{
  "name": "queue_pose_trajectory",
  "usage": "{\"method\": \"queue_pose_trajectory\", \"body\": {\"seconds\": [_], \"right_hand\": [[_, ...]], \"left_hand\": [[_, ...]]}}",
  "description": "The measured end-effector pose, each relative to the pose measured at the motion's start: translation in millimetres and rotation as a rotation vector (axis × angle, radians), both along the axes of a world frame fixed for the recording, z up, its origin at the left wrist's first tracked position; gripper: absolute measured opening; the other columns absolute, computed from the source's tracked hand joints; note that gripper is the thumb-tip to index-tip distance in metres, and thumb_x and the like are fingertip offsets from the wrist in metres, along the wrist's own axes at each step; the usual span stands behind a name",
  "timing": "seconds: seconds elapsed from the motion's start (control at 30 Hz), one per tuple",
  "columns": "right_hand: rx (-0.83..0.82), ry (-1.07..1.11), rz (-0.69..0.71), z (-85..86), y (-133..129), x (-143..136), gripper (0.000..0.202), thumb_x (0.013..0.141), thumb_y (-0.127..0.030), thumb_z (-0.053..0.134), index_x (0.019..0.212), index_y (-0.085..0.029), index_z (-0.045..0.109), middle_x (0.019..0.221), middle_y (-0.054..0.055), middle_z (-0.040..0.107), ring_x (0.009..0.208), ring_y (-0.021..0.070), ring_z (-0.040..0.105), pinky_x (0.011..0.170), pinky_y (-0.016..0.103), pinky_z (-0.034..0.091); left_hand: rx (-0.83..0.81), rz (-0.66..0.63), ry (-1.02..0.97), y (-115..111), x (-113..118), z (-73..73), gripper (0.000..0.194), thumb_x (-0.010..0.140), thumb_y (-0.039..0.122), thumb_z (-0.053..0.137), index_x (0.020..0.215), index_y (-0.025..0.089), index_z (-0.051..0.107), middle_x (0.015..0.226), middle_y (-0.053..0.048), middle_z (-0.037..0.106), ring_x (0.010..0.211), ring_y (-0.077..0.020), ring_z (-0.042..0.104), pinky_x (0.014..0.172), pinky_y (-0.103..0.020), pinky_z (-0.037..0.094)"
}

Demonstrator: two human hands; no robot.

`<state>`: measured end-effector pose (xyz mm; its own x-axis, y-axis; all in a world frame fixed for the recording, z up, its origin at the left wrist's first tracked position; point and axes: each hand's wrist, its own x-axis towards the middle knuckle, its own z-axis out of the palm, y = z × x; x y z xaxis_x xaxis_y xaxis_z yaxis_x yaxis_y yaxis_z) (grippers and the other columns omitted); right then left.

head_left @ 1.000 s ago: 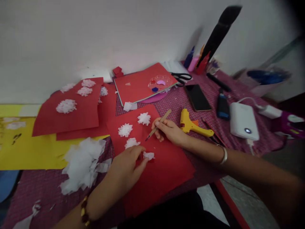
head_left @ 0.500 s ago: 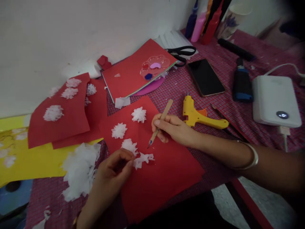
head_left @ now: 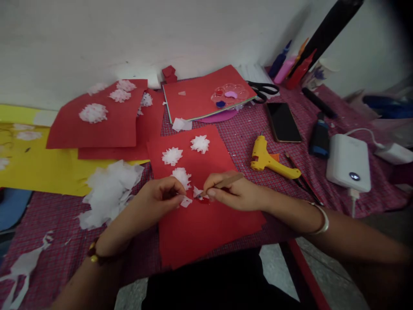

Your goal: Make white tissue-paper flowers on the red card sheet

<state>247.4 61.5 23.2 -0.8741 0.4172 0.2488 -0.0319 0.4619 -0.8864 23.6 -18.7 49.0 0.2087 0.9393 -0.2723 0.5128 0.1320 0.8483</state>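
Stick [head_left: 229,180], head view, centre of frame: gripped in the fingers of the right hand [head_left: 235,192], its tip has come down to the small tuft [head_left: 197,192] on the red sheet [head_left: 213,232]. Left hand [head_left: 163,197], left of centre, pinches a tissue piece [head_left: 186,201]. The change suggests work on this tuft, sparser than three clusters [head_left: 172,156] above it.

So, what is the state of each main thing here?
Left hand: pinching a white tissue piece
Right hand: holding a brown stick
Phone: dark, face up
Power bank: display lit, cable plugged in
Glue gun: lying on its side
Paint palette: partly filled
Scissors: blades hidden, open or shut unclear
Red bottle: standing upright
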Motion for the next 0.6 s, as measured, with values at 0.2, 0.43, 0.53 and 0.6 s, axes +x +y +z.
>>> {"method": "queue_pose_trajectory", "body": {"seconds": [0.2, 0.43, 0.53, 0.6], "right_hand": [[0.182, 0.002, -0.103, 1.6, 0, 0, 0.017, 0.094, -0.021, 0.044, 0.087, -0.016, 0.058, 0.079, 0.003, 0.063, 0.067, 0.0115, 0.058, 0.062, 0.024, 0.044], [0.141, 0.045, -0.183, 5.3, -2, 3, 0.016, 0.094, -0.020, 0.043, 0.084, -0.018, 0.055, 0.072, 0.000, 0.057, 0.062, 0.0103, 0.053, 0.058, 0.024, 0.041], [0.067, 0.084, -0.173, 8.7, -6, 6, 0.017, 0.095, -0.021, 0.040, 0.083, -0.019, 0.053, 0.071, 0.000, 0.054, 0.061, 0.0102, 0.051, 0.058, 0.024, 0.042], [0.063, 0.074, -0.121, 10.4, -9, 6, 0.017, 0.094, -0.020, 0.040, 0.083, -0.019, 0.052, 0.069, -0.001, 0.053, 0.060, 0.0098, 0.050, 0.057, 0.024, 0.041]], "left_hand": [[0.081, -0.151, -0.013, 1, 3, 1.8, 0.011, 0.080, 0.018, 0.055, 0.072, 0.017, 0.062, 0.082, -0.001, 0.061, 0.077, -0.0114, 0.057, 0.074, -0.025, 0.046], [0.130, -0.107, 0.066, 2, 18, -14.1, 0.014, 0.081, 0.015, 0.051, 0.074, 0.017, 0.063, 0.074, 0.000, 0.061, 0.068, -0.0098, 0.055, 0.063, -0.022, 0.043], [0.159, -0.091, 0.089, 2, 21, -18.7, 0.013, 0.081, 0.014, 0.050, 0.078, 0.017, 0.063, 0.072, 0.001, 0.061, 0.064, -0.0092, 0.053, 0.060, -0.021, 0.041], [0.176, -0.079, 0.092, 3, 22, -19.9, 0.011, 0.081, 0.015, 0.051, 0.079, 0.017, 0.062, 0.070, 0.002, 0.060, 0.062, -0.0089, 0.052, 0.058, -0.021, 0.040]]}}
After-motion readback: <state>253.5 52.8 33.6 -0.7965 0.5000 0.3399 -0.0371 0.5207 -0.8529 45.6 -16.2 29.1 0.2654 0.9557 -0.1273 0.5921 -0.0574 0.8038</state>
